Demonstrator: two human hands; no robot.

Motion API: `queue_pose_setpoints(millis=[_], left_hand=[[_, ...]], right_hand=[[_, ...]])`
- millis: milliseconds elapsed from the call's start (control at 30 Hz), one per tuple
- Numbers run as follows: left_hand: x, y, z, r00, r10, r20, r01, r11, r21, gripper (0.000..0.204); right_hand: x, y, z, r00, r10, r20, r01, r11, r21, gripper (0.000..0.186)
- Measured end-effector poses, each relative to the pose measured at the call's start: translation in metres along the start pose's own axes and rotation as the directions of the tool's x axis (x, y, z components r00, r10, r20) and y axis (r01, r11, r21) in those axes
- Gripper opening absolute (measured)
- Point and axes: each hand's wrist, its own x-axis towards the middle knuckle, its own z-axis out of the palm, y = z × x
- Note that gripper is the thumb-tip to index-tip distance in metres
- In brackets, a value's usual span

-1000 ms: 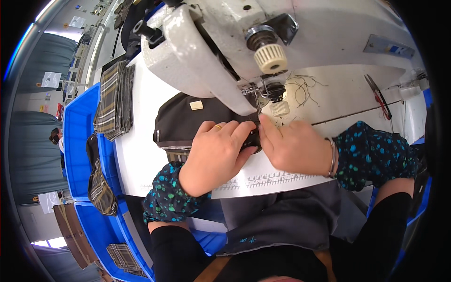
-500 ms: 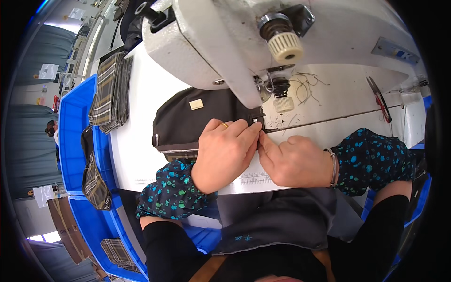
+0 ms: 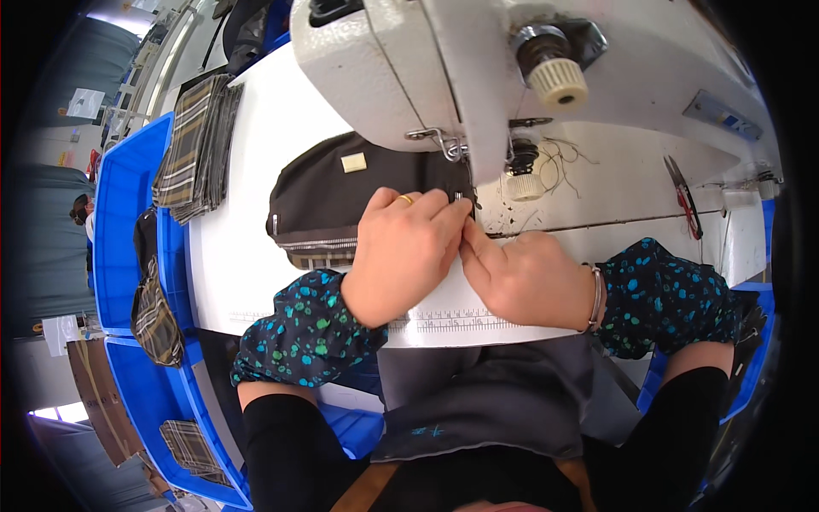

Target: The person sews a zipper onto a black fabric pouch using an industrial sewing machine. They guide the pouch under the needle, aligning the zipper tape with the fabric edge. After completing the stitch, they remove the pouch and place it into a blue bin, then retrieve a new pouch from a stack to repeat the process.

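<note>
A black fabric pouch piece (image 3: 316, 188) with a pale patch, a zipper and plaid cloth along its lower side lies on the white sewing table (image 3: 230, 282). My left hand (image 3: 401, 247), fingers bent and pressed together, grips its right end by the zipper pull. My right hand (image 3: 520, 277) has thumb and forefinger pinched at that same edge, touching my left fingertips; the rest are curled. Just above stands the white sewing machine (image 3: 375, 77), with its needle and foot area partly hidden behind the head.
A stack of plaid pieces (image 3: 189, 145) sits at the left, beside blue bins (image 3: 111, 230) holding fabric. Red-handled scissors (image 3: 691, 213) and loose threads (image 3: 563, 162) lie at the right, past a knurled knob (image 3: 525, 186). A co-worker (image 3: 81, 213) shows at the far left.
My hands and the black piece have shifted up and slightly left in the picture, as have the table and bins. The piece's right end now lies lower-left of the needle area, with both hands still on it.
</note>
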Motion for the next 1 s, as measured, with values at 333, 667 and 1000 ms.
queue_pose_setpoints(millis=[333, 667, 1000], left_hand=[[0.018, -0.026, 0.014, 0.998, -0.047, -0.039, 0.045, 0.998, -0.054, 0.021], [0.0, -0.004, -0.01, 0.987, -0.102, -0.124, 0.131, 0.958, 0.254, 0.026], [-0.004, -0.009, 0.001, 1.0, -0.001, 0.031, -0.004, 0.99, 0.139, 0.033]], right_hand=[[0.006, 0.017, 0.013, 0.992, 0.106, 0.065, -0.105, 0.994, -0.013, 0.033], [0.003, 0.02, 0.015, 0.994, 0.1, -0.043, -0.098, 0.994, 0.044, 0.026], [0.001, 0.017, 0.014, 0.997, 0.077, -0.011, -0.075, 0.991, 0.113, 0.025]])
